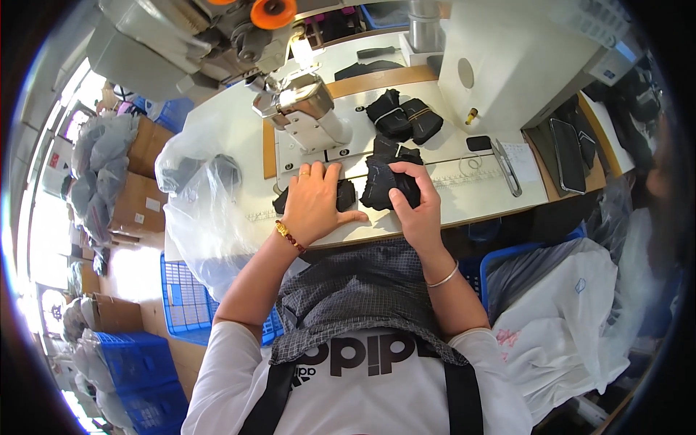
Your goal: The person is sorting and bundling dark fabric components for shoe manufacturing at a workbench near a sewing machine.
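My left hand [313, 203] lies flat over a dark fabric piece [346, 195] on the sewing table, fingers stretched and thumb out to the side. Most of that piece is hidden under the palm. Just to its right, my right hand [418, 210] has its thumb and fingers closed on a black fabric bundle [377, 185], which rests on the tabletop. Behind this bundle sit two more black bundles, one bound with a light band [389, 116] and one with a tan band [423, 120]. The sewing machine head [308, 112] stands beyond my left hand.
Metal snips [508, 168], a small black rectangle [478, 143] and a phone [568, 156] lie to the right. A clear plastic bag [206, 217] hangs over the left table edge. Blue baskets [185, 301] stand below, and a white sack [562, 312] fills the lower right.
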### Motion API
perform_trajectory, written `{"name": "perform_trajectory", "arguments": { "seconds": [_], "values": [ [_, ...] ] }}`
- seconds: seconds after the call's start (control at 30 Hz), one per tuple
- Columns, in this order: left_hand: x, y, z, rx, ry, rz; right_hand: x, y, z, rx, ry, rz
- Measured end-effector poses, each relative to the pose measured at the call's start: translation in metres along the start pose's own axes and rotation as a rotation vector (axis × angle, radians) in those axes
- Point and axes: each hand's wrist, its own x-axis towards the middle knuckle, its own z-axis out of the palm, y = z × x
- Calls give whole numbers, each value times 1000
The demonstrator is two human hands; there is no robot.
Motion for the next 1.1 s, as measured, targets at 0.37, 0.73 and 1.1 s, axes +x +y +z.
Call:
{"name": "perform_trajectory", "arguments": {
  "seconds": [0.37,0.73,1.1],
  "values": [
    [-2,32,-36,-786,163,-38,-9,-20,-3,191,43,44],
    [-13,42,14,-1688,-162,-203,-17,-19,-5,149,-95,-112],
    [24,66,-3,-339,117,265,3,-39,-65,-649,-295,-136]
  ]
}}
